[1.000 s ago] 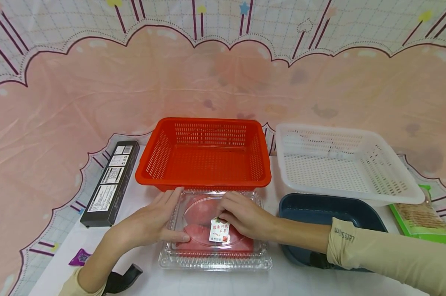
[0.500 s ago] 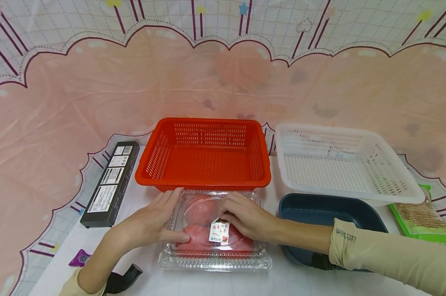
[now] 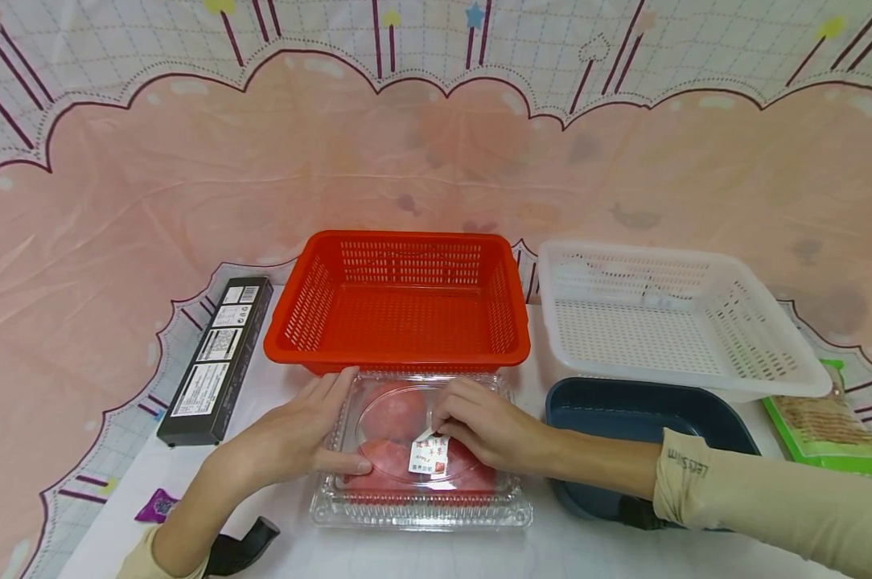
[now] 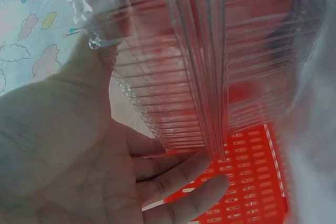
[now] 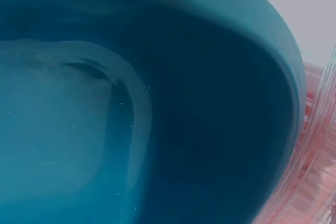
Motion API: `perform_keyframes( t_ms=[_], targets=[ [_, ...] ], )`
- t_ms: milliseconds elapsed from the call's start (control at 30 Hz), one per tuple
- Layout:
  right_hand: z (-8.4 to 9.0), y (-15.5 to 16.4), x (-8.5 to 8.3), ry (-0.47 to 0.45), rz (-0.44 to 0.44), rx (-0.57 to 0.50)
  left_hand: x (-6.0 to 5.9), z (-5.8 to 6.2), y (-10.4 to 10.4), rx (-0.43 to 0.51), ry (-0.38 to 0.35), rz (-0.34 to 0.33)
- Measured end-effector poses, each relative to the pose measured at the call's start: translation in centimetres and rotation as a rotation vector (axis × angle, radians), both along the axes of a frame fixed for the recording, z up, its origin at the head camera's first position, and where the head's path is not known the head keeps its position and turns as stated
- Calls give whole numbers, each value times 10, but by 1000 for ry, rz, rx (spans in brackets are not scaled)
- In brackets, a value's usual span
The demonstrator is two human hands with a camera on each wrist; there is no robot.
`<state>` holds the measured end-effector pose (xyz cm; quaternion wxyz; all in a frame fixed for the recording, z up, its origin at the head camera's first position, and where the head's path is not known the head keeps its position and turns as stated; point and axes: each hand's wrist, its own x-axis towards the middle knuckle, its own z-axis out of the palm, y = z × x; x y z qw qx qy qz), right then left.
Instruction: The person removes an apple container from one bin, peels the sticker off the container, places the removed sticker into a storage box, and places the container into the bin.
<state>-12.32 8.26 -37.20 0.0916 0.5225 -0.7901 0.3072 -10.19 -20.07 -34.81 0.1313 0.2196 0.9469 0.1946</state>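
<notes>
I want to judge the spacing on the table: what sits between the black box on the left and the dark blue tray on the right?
In the head view, the clear clamshell box of red fruit lies between the black box and the blue tray, with both hands on it.

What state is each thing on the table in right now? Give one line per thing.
Clear box: lid closed, red fruit inside.
Label: top edge lifted, pinched by right hand.
Left hand: flat against the box's side.
Red basket: empty.
White basket: empty.
Blue tray: upright, partly hidden.

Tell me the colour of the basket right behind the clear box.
Red; the basket behind the clear box shows best in the head view.
</notes>
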Motion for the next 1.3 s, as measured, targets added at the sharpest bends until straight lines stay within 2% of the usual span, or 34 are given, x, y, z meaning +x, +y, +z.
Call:
perform_keyframes(
  t_ms=[133, 333, 600, 1300],
  targets=[
    [1, 1, 1, -22, 2, 17, 1, 1, 0, -4, -13, 9],
    [0, 4, 1, 38, 18, 22, 2, 2, 0, -19, -27, 19],
    [-1, 7, 3, -6, 11, 28, 1, 2, 0, -19, -41, 24],
    [1, 14, 9, -50, 21, 28, 1, 3, 0, -12, -34, 25]
  ],
)
